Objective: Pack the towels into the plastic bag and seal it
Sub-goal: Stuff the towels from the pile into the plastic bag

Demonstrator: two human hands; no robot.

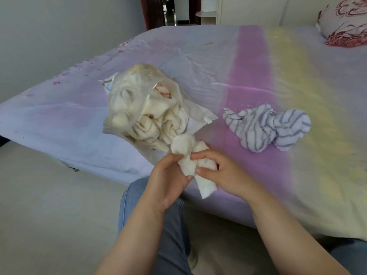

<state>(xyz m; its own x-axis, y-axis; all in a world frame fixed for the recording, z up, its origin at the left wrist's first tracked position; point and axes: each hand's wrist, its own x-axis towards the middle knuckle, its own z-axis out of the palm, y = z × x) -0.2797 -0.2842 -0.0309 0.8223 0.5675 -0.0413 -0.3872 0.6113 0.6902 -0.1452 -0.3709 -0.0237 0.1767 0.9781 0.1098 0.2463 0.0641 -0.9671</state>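
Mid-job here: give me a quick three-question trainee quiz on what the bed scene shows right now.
1. True or false: the striped towel is already inside the plastic bag.
2. What do the left hand and right hand hold? A) a cream towel B) the pillow C) nothing
3. Fill in: the bag's mouth is ____ (open/sealed).

Key: 1 false, it lies on the bed sheet right of the bag. 2 A, both grip the cream towel. 3 open.

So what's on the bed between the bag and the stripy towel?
Nothing: just bare pink sheet between the bag and the stripy towel, in the head view.
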